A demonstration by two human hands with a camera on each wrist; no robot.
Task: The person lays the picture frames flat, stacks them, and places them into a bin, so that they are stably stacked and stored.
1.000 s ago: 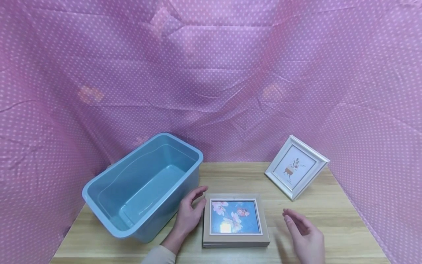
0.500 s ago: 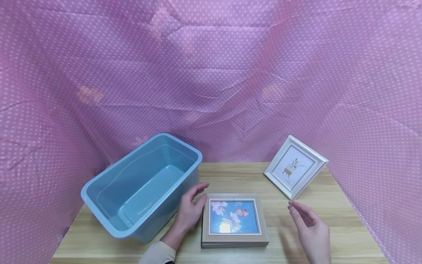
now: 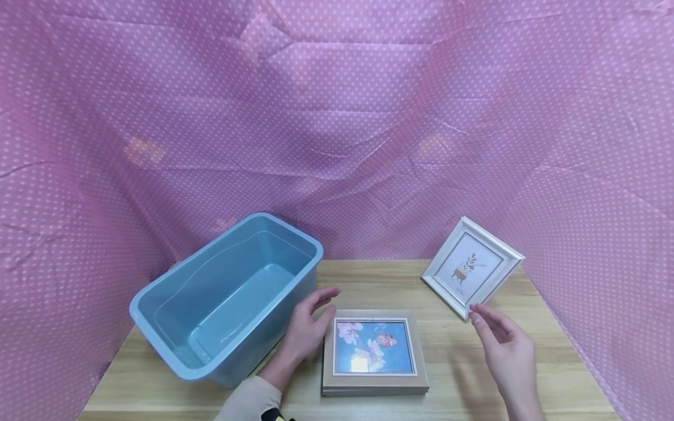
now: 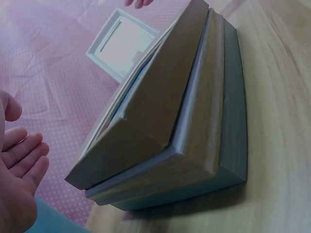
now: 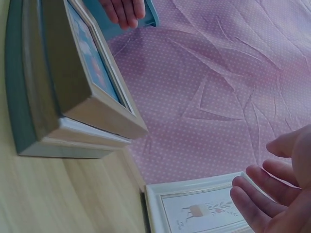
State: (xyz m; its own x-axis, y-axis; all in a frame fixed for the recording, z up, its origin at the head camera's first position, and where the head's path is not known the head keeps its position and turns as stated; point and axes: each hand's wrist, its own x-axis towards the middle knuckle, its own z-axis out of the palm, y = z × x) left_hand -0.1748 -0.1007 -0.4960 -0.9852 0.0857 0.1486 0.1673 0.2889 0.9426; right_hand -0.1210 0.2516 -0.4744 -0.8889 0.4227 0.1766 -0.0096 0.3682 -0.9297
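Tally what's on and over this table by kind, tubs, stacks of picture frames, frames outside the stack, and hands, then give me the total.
Blue tub: 1
Frame stack: 1
Separate white frame: 1
Hands, left hand and right hand: 2
Total: 5

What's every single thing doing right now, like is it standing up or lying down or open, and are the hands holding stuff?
Blue tub: upright, open on top.
Stack of frames: lying flat, edges slightly uneven.
Top frame: flower picture facing up.
White frame: propped up, leaning back.
Pink cloth: hanging, wrinkled.
Left hand: beside the stack, holding nothing.
Right hand: near the white frame's corner, holding nothing.
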